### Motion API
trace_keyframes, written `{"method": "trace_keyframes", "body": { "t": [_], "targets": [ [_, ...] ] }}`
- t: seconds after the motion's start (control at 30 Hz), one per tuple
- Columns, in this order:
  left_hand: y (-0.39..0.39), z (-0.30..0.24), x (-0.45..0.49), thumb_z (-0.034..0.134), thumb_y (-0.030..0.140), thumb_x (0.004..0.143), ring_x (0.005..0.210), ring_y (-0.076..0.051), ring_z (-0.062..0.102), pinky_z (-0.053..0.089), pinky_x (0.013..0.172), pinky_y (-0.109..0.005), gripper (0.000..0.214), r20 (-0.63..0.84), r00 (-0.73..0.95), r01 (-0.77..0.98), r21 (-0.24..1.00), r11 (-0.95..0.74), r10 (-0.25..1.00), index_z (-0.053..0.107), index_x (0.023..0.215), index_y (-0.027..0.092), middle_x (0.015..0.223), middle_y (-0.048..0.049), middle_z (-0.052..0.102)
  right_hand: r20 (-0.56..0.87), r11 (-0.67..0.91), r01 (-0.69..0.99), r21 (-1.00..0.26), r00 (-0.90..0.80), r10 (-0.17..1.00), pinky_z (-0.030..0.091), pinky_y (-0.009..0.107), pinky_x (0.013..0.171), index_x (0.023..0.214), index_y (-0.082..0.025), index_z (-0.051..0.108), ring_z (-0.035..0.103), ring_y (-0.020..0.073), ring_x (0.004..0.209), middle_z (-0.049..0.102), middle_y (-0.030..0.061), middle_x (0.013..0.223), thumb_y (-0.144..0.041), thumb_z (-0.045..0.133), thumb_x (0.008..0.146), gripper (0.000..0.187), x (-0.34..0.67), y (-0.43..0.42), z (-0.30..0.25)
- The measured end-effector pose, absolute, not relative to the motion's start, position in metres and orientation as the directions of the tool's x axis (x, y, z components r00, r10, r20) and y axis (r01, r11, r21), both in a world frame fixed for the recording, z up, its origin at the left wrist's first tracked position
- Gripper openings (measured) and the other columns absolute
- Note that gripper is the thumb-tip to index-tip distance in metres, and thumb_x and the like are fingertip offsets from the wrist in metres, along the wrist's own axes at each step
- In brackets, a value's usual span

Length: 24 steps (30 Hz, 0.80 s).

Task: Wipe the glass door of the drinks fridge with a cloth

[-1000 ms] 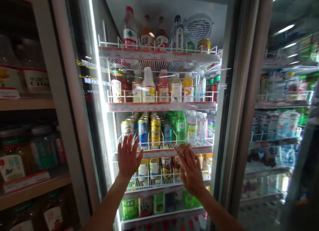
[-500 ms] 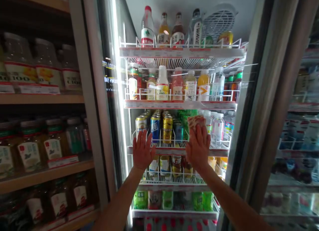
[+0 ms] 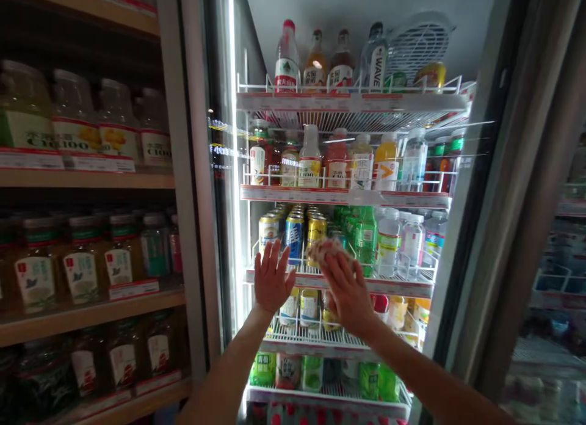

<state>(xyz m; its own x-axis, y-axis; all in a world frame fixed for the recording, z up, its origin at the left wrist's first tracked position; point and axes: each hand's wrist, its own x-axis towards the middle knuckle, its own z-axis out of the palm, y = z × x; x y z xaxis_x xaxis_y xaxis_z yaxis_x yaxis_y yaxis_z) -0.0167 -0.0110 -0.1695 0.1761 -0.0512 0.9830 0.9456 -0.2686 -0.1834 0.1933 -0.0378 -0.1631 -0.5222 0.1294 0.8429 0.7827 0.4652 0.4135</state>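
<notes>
Clear glass of a fridge door stands before the person, with lit lettering reflected at its left side. The left hand appears flat against it, fingers spread and thumb out, just below a blue can. The right hand lays extended fingers over a pale, reddish-patterned cloth; whether they also pinch it cannot be told. That cloth, blurred, covers the lower part of a gold can, left of a green bottle. Wooden shelves with bottles stand at the left.
</notes>
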Motion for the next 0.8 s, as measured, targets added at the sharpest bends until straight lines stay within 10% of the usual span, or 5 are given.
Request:
{"method": "trace_keyframes", "body": {
  "t": [0.1, 0.3, 0.5, 0.7, 0.8],
  "targets": [
    [-0.011, -0.170, -0.017, 0.044, 0.028, 0.089, 0.140, -0.026, 0.016, 0.015, 0.113, -0.046, 0.059, 0.982, 0.183, 0.947, -0.188, -0.261, -0.044, 0.025, 0.143, 0.015, 0.149, -0.0139, 0.025, 0.724, 0.531, 0.654, 0.539, -0.682, 0.105, 0.008, 0.045, 0.115, 0.143, -0.019, 0.029, 0.023, 0.0219, 0.138, 0.045, 0.0048, 0.141, -0.018, 0.046, 0.081, 0.064, 0.197, -0.037, -0.177],
    [-0.010, -0.171, -0.017, 0.044, 0.029, 0.089, 0.139, -0.026, 0.018, 0.015, 0.113, -0.046, 0.058, 0.985, 0.167, 0.948, -0.171, -0.270, -0.038, 0.026, 0.143, 0.016, 0.148, -0.0135, 0.027, 0.911, 0.411, 0.850, 0.328, -0.400, 0.101, 0.013, 0.052, 0.112, 0.145, -0.021, 0.022, 0.019, 0.0269, 0.140, 0.032, 0.0072, 0.148, -0.022, 0.044, 0.085, 0.065, 0.199, -0.030, -0.135],
    [-0.009, -0.172, -0.017, 0.044, 0.028, 0.089, 0.139, -0.026, 0.017, 0.015, 0.113, -0.045, 0.060, 0.985, 0.169, 0.946, -0.173, -0.273, -0.036, 0.025, 0.144, 0.017, 0.148, -0.0132, 0.027, 0.703, 0.514, 0.643, 0.568, -0.704, 0.104, 0.006, 0.044, 0.116, 0.144, -0.023, 0.026, 0.024, 0.0189, 0.138, 0.046, 0.0008, 0.140, -0.013, 0.044, 0.080, 0.068, 0.219, -0.035, -0.177],
    [-0.010, -0.171, -0.016, 0.043, 0.029, 0.089, 0.140, -0.026, 0.016, 0.013, 0.114, -0.045, 0.057, 0.984, 0.171, 0.944, -0.175, -0.280, -0.041, 0.028, 0.142, 0.015, 0.149, -0.0137, 0.026, 0.936, 0.352, 0.883, 0.312, -0.349, 0.046, 0.017, 0.050, 0.110, 0.145, -0.023, 0.025, 0.021, 0.0275, 0.139, 0.028, 0.0090, 0.150, -0.022, 0.046, 0.085, 0.063, 0.237, -0.028, -0.121],
    [-0.010, -0.172, -0.015, 0.042, 0.028, 0.089, 0.140, -0.025, 0.015, 0.013, 0.114, -0.045, 0.055, 0.986, 0.164, 0.947, -0.168, -0.274, -0.039, 0.030, 0.141, 0.013, 0.148, -0.0146, 0.028, 0.833, 0.396, 0.788, 0.471, -0.545, 0.095, 0.015, 0.047, 0.112, 0.143, -0.023, 0.030, 0.023, 0.0239, 0.139, 0.037, 0.0070, 0.146, -0.017, 0.044, 0.084, 0.061, 0.244, -0.032, -0.146]
  ]
}}
